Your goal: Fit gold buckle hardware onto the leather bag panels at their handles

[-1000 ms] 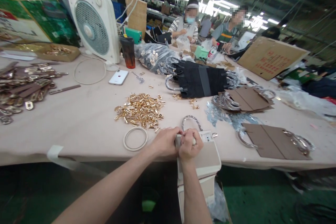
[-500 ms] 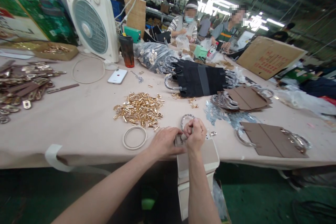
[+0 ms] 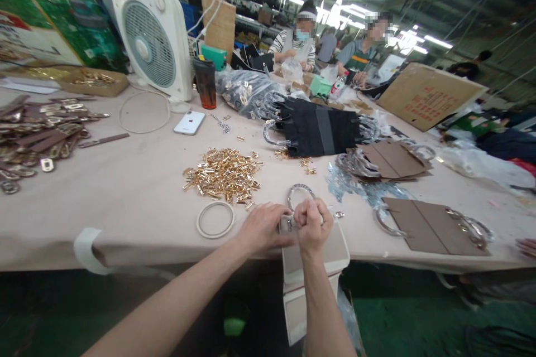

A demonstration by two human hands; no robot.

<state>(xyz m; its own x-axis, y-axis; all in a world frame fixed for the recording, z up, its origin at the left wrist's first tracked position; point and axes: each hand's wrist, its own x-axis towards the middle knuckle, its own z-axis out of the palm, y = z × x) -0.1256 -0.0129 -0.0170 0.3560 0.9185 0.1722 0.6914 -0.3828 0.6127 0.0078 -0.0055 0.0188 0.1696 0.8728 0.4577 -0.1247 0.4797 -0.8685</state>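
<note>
At the left end of the desk [image 3: 138,195], brown straps [image 3: 46,142] with metal fittings lie in a heap, and behind them, toward the far edge, a shallow tray [image 3: 94,83] holds small pieces. Next along, a white fan [image 3: 151,39] stands near the far edge, with a phone [image 3: 189,122] in front of it and a dark tumbler [image 3: 205,83] just beside it. Nearer the middle come a tape roll [image 3: 215,220] close to the near edge and, beyond it, a loose pile of gold-coloured pieces [image 3: 226,175].

The left hand [image 3: 266,226] holds the left end of a beige bag [image 3: 333,248], thumb apart from fingers. The bag lies over the middle of the near edge, its lower part hanging below, its wrapped loop handle [image 3: 300,189] on the desktop. The right hand [image 3: 312,223] is curled into a fist over the bag; I cannot tell what it grips.

Beyond, black panels [image 3: 322,128] lie toward the far edge, then stacked brown panels [image 3: 389,159] and, nearer the near edge, a single brown panel [image 3: 435,226]. Farthest right, another person's hand [image 3: 526,246] shows by the near edge
</note>
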